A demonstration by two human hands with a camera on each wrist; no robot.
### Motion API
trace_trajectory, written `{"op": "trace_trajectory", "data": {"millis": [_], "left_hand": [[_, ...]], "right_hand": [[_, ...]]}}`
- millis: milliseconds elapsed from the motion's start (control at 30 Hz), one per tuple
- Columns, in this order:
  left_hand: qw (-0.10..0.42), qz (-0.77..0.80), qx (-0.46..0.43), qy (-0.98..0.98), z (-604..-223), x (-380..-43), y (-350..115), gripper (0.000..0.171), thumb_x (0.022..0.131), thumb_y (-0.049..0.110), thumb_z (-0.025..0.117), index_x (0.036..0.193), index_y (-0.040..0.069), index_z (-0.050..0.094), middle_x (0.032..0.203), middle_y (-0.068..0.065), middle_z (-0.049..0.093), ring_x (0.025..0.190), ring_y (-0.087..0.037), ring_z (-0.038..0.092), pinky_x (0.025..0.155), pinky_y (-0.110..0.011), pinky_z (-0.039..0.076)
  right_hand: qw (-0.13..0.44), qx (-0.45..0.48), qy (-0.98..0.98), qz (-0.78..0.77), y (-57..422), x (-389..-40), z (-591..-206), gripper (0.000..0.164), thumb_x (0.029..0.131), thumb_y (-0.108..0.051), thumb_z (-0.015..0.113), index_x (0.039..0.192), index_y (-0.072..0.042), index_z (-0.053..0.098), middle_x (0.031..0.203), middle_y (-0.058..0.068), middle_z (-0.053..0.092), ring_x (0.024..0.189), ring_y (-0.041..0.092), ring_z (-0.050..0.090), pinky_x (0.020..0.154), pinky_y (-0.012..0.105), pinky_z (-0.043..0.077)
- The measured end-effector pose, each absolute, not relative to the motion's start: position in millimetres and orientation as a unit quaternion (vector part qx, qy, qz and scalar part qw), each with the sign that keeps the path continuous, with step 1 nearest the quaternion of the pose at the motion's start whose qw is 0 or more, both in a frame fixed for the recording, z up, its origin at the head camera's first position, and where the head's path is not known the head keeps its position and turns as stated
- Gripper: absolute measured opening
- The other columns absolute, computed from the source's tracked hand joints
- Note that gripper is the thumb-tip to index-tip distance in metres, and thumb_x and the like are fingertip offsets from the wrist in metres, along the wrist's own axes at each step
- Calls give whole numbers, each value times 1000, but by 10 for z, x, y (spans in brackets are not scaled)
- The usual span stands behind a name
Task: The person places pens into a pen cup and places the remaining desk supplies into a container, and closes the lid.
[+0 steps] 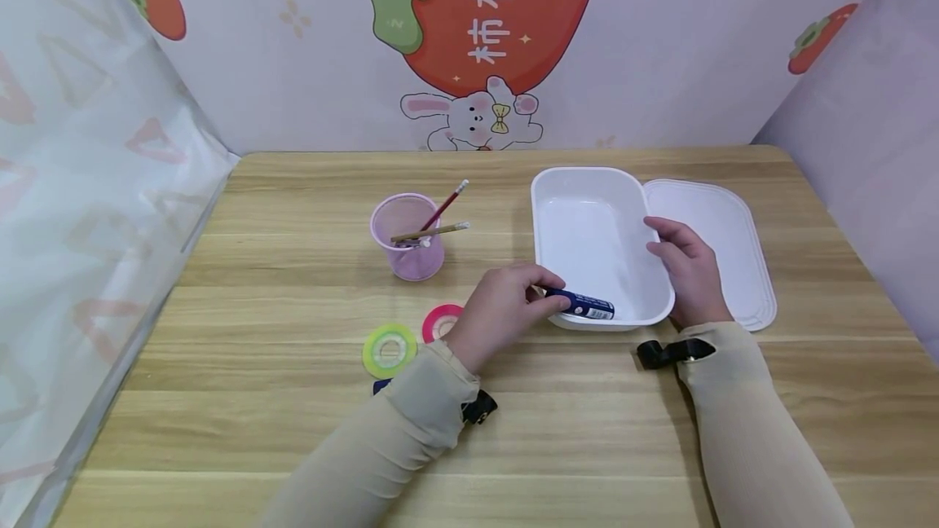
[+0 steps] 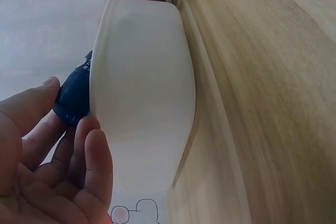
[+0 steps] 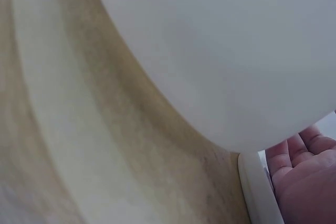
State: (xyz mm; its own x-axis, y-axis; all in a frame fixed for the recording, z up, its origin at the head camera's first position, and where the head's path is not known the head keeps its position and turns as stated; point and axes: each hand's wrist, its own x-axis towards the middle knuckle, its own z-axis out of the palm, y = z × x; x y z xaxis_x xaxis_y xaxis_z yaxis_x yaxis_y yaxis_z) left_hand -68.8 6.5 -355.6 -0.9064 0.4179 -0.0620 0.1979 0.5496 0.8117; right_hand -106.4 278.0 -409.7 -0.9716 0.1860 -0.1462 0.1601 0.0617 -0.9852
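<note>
My left hand (image 1: 502,308) pinches a dark blue glue stick (image 1: 590,305) between thumb and fingers, over the near left corner of a white plastic box (image 1: 587,243). The glue stick lies aslant across the near rim, its barcode end over the inside of the box. In the left wrist view the blue end of the glue stick (image 2: 74,95) shows between thumb and fingers, beside the box wall (image 2: 142,77). My right hand (image 1: 689,271) grips the right rim of the box, with some fingers hidden behind its wall.
A white lid (image 1: 741,251) lies right of the box. A pink mesh cup (image 1: 416,266) with pencils stands left. Yellow-green tape (image 1: 374,353) and pink tape (image 1: 431,318) lie nearer. My left sleeve partly hides a dark blue object (image 1: 381,386).
</note>
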Motion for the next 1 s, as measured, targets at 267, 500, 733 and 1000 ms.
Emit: {"op": "trace_trajectory", "data": {"millis": [267,500,733,1000], "left_hand": [[138,393,194,888,-3583,-734,176,21,91,33,76,108,20,78,85,13,65,67,-10,52,60,-21,43],[137,350,213,902,-3646,-752,232,22,92,34,75,109,20,78,101,10,73,73,-8,56,67,-21,45],[147,342,229,900,-3659,-759,245,22,95,32,71,112,20,77,110,9,73,96,-5,61,82,-20,48],[153,331,236,901,-3648,-758,232,22,97,32,69,113,20,77,113,8,72,97,-6,62,84,-22,49]], "right_hand": [[20,-108,-730,674,2766,-1072,-4113,38,105,-19,51,142,-13,55,153,7,41,136,25,43,87,13,50],[27,-103,-727,678,2768,-1074,-4118,37,104,-17,52,140,-12,57,151,9,43,134,23,45,87,13,50],[28,-107,-719,686,2767,-1070,-4108,36,104,-16,52,139,-13,58,151,8,42,135,23,44,87,13,51],[29,-105,-710,696,2772,-1069,-4116,37,104,-14,51,140,-12,58,152,9,41,136,23,42,86,12,51]]}}
